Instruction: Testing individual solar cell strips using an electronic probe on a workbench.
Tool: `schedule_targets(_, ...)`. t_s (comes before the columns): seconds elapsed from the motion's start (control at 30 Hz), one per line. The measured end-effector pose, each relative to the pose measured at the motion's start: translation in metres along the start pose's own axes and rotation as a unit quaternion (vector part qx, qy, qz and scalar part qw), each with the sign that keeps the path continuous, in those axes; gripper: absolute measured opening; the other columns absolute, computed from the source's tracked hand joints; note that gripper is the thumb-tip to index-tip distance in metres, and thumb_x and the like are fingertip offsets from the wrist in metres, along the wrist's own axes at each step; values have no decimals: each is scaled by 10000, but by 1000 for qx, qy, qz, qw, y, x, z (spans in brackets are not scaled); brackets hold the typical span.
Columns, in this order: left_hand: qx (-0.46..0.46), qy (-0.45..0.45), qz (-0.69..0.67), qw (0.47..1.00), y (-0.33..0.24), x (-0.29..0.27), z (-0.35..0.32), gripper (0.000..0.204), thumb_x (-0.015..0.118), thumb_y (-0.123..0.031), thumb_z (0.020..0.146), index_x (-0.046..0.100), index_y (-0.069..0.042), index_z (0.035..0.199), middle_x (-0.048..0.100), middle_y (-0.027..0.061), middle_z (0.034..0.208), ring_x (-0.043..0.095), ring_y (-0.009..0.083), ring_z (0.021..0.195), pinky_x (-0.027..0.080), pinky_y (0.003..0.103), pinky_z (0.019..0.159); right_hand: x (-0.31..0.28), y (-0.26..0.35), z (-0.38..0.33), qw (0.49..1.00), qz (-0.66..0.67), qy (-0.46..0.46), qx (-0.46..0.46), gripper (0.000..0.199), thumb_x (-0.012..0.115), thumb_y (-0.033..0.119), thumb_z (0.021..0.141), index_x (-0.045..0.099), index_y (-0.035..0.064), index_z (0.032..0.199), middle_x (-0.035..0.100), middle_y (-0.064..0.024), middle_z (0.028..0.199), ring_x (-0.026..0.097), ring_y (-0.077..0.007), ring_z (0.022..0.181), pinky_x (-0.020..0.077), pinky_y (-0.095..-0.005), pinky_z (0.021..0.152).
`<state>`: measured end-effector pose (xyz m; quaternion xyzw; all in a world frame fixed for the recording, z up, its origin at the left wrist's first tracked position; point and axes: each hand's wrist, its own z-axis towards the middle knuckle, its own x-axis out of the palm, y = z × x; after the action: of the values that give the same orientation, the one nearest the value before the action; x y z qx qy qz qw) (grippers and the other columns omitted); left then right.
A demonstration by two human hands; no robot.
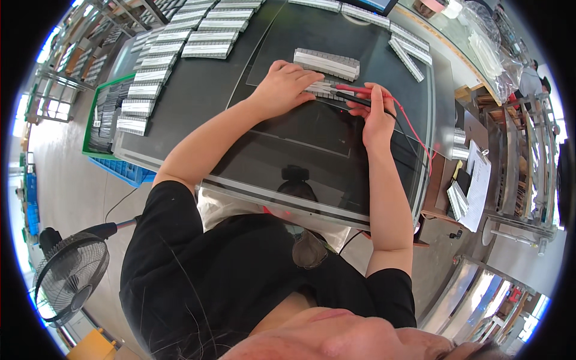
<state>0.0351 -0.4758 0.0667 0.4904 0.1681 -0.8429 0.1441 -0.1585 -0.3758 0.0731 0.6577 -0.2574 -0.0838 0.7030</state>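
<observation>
My left hand (282, 90) grips the left end of a grey and white ribbed strip (324, 90) lying on the dark glassy tabletop. Between thumb and fingers, my right hand (378, 120) holds a pair of test probes, a red probe (353, 89) and a black probe (351, 97). Their tips point left over the strip; whether both touch it is too small to tell. Red and black leads trail from the probes down the right side. Just behind the strip lies a stack of similar ribbed strips (327, 63).
Rows of ribbed strips (207, 45) cover the table's far left. A green crate (90, 120) of dark pieces stands beside them, above a blue crate (123, 170). More strips (411, 48) lie far right. Papers (478, 186) rest at the right; a fan (72, 273) stands lower left.
</observation>
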Motion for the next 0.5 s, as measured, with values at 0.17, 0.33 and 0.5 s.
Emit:
schedule_targets(0.17,3,-3,-11,1000,-1,-2,-3,417,646,-225,754,527,-153,1148,587,14,1054,508,194,1011,325,360,925,1,-1,0,999,-28,13,7,276,465,267,921,534,10,994,587,-102,866,623,-188,668,499,-250,552)
schedule_targets(0.33,12,-12,-20,1000,4,2,-5,411,649,-225,752,531,-153,1139,586,2,1053,507,190,1016,323,364,928,3,-2,2,999,-27,12,18,270,466,260,922,535,9,996,592,-106,872,627,-189,678,502,-248,567)
schedule_targets(0.5,14,-14,-18,1000,2,0,-5,403,651,-224,750,533,-153,1129,586,-3,1053,508,189,1014,323,367,928,1,-2,0,1000,-27,9,11,275,465,261,922,529,5,999,594,-112,867,628,-192,679,503,-250,565)
